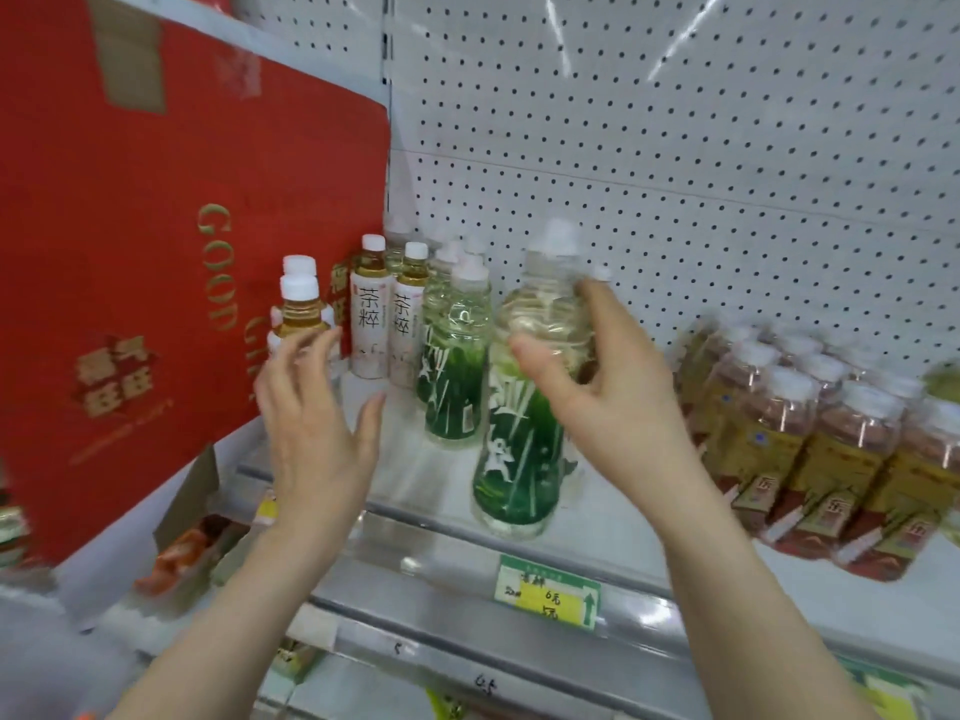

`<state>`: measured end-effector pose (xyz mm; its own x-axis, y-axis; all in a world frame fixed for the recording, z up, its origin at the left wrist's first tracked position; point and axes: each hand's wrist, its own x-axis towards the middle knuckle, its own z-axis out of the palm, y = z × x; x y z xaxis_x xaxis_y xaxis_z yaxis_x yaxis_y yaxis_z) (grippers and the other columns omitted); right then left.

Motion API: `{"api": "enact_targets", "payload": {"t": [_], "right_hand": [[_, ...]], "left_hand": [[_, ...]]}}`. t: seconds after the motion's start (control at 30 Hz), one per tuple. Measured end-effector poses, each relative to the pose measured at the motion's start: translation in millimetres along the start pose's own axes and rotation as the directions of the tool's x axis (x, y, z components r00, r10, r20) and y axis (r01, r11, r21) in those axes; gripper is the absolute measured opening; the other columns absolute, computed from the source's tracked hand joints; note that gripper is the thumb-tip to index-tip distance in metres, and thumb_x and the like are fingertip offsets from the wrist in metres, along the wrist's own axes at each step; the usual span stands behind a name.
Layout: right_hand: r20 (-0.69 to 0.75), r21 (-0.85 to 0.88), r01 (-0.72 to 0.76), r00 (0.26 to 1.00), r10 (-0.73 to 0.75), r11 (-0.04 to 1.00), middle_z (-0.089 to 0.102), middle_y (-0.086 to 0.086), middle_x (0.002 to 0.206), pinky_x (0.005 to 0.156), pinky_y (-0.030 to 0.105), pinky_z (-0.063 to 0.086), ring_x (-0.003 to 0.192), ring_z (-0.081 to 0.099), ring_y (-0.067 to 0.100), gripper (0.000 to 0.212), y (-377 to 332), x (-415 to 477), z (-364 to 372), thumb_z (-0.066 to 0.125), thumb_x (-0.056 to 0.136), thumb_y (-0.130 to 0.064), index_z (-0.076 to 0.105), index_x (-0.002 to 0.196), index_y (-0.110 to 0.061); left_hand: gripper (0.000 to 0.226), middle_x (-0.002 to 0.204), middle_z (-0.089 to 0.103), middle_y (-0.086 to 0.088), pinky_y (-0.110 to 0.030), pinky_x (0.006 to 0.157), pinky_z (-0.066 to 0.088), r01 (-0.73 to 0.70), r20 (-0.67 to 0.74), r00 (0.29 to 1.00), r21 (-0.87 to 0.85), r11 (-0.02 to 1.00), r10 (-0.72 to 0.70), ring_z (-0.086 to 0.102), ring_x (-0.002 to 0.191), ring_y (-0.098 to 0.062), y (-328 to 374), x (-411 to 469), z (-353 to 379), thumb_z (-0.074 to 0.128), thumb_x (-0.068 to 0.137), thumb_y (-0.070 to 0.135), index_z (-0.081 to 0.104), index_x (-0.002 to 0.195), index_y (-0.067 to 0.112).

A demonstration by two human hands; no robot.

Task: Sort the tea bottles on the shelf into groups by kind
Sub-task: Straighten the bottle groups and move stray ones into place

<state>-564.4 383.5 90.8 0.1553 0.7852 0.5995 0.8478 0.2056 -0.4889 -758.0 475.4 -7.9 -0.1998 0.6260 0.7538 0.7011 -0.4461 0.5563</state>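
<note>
Pegboard backs your shelf, with a red box leaning at the left end and gold-label bottles crowding the right. Your right hand grips the green bottle by its clear shoulder near the shelf's front edge, thumb in front, fingers curled behind. Other green bottles stand behind it, with white-label bottles to their left. Your left hand is spread, fingertips at an amber bottle; whether they touch it cannot be told
</note>
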Motion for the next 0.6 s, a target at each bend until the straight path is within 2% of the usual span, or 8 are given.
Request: {"api": "enact_targets", "payload": {"t": [0.07, 0.13, 0.2, 0.23, 0.3, 0.4, 0.53, 0.6], "right_hand": [[0.041, -0.027, 0.009, 0.999, -0.008, 1.0, 0.042, -0.002, 0.15, 0.105, 0.033, 0.037, 0.133, 0.044, 0.017, 0.08, -9.2, 7.0, 34.7, 0.05, 0.09, -0.066, 0.025, 0.153, -0.023], [0.064, -0.05, -0.013, 0.998, 0.016, 0.999, 0.039, 0.001, 0.151, 0.104, 0.036, 0.038, 0.133, 0.044, 0.019, 0.079, -10.7, 12.6, 62.8, 0.053, 0.091, -0.062, 0.023, 0.152, -0.022], [0.084, -0.067, -0.058, 0.994, 0.064, 0.996, 0.039, 0.003, 0.15, 0.102, 0.033, 0.037, 0.133, 0.044, 0.021, 0.077, -9.5, 16.8, 81.2, 0.055, 0.092, -0.056, 0.023, 0.152, -0.019], [0.087, -0.064, -0.077, 0.993, 0.082, 0.995, 0.042, 0.004, 0.147, 0.101, 0.031, 0.037, 0.131, 0.045, 0.022, 0.076, -8.1, 18.9, 88.0, 0.057, 0.092, -0.054, 0.025, 0.151, -0.018], [0.06, -0.057, -0.094, 0.993, 0.097, 0.994, 0.049, 0.005, 0.14, 0.101, 0.035, 0.041, 0.127, 0.05, 0.023, 0.074, -6.0, 24.0, 99.0, 0.059, 0.091, -0.052, 0.028, 0.149, -0.017], [0.043, -0.087, -0.111, 0.992, 0.115, 0.99, 0.053, 0.004, 0.137, 0.1, 0.039, 0.046, 0.123, 0.054, 0.023, 0.075, -8.9, 34.6, 113.2, 0.06, 0.089, -0.057, 0.032, 0.146, -0.018], [-0.027, -0.264, -0.102, 0.995, 0.098, 0.959, 0.037, 0.01, 0.145, 0.106, 0.035, 0.038, 0.132, 0.041, 0.026, 0.077, -22.3, 40.3, 120.5, 0.063, 0.086, -0.057, 0.038, 0.142, -0.01], [-0.013, -0.328, -0.11, 0.994, 0.112, 0.938, 0.036, 0.012, 0.145, 0.107, 0.034, 0.036, 0.135, 0.036, 0.027, 0.083, -30.8, 38.2, 114.9, 0.065, 0.085, -0.056, 0.033, 0.144, -0.008]], "left_hand": [[0.073, 0.146, 0.033, -0.016, -0.038, 0.113, 0.024, 0.06, 0.028, 0.998, 0.006, 0.998, -0.06, 0.032, 0.134, -0.032, -16.2, 10.1, -8.2, 0.075, 0.082, 0.016, 0.037, 0.144, 0.01], [0.081, 0.151, 0.029, -0.016, -0.036, 0.113, 0.023, 0.107, 0.092, 0.99, -0.006, 0.994, -0.106, 0.03, 0.138, -0.032, -26.6, 16.9, -12.2, 0.075, 0.083, 0.015, 0.029, 0.149, 0.011], [0.087, 0.154, 0.026, -0.014, -0.039, 0.113, 0.026, 0.127, 0.145, 0.982, -0.022, 0.992, -0.123, 0.03, 0.14, -0.03, -34.8, 21.6, -13.2, 0.074, 0.084, 0.016, 0.021, 0.153, 0.013], [0.088, 0.155, 0.025, -0.013, -0.042, 0.112, 0.028, 0.127, 0.163, 0.979, -0.026, 0.992, -0.121, 0.029, 0.141, -0.029, -38.2, 23.8, -13.0, 0.073, 0.085, 0.018, 0.018, 0.154, 0.013], [0.089, 0.156, 0.026, -0.011, -0.045, 0.111, 0.03, 0.125, 0.193, 0.974, -0.039, 0.991, -0.115, 0.03, 0.142, -0.029, -44.3, 28.5, -11.9, 0.071, 0.087, 0.022, 0.014, 0.155, 0.016], [0.087, 0.155, 0.031, -0.009, -0.048, 0.107, 0.035, 0.136, 0.243, 0.963, -0.055, 0.989, -0.118, 0.035, 0.139, -0.029, -51.1, 35.0, -8.7, 0.068, 0.09, 0.024, 0.011, 0.156, 0.019], [0.084, 0.153, 0.033, -0.007, -0.048, 0.105, 0.037, 0.134, 0.282, 0.954, -0.087, 0.987, -0.105, 0.037, 0.138, -0.028, -56.8, 38.6, -7.9, 0.067, 0.09, 0.026, 0.015, 0.155, 0.02], [0.082, 0.152, 0.034, -0.007, -0.047, 0.104, 0.037, 0.123, 0.287, 0.954, -0.095, 0.988, -0.091, 0.037, 0.137, -0.027, -60.0, 40.2, -9.2, 0.068, 0.089, 0.025, 0.018, 0.154, 0.019]]}}
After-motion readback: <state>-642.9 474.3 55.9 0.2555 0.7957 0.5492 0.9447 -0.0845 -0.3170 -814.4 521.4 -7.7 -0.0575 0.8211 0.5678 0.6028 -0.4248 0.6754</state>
